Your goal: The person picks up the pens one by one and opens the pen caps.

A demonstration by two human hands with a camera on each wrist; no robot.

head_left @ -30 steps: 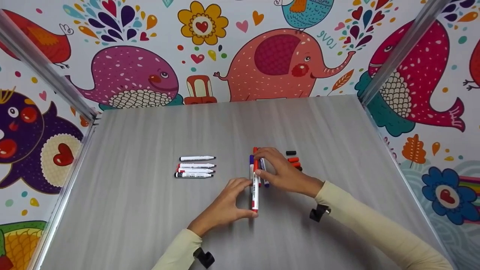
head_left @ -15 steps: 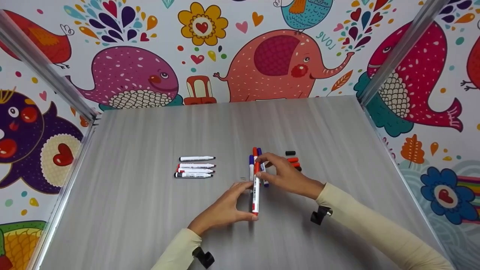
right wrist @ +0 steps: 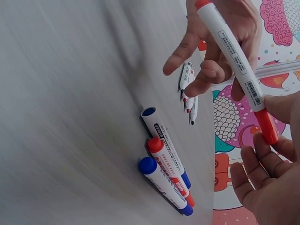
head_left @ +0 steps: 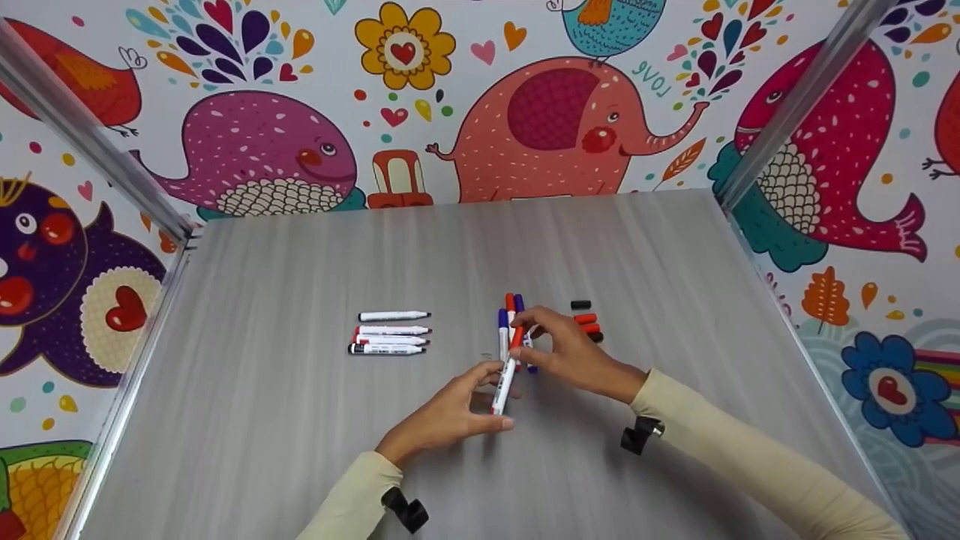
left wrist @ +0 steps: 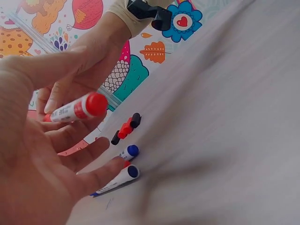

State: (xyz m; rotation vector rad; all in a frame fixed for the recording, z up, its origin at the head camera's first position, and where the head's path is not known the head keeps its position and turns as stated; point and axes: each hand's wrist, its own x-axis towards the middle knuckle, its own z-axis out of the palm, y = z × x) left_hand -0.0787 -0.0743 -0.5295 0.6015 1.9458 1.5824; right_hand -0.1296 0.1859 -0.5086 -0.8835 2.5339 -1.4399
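My right hand (head_left: 574,352) pinches the red marker (head_left: 505,382) by its cap (head_left: 517,339), the slanted barrel reaching between the wide-spread thumb and fingers of my left hand (head_left: 450,409). Three other markers (right wrist: 169,169) lie just beyond my pinching fingertips, loose caps (head_left: 586,319) past my right knuckles.

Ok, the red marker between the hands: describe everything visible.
The red marker has a white, plastic-looking barrel with dark print and barcode, and a red tail end. Its red cap is on. It slants above the table, pinched near the cap by the right grip; the left grip spreads around the other end, contact unclear.
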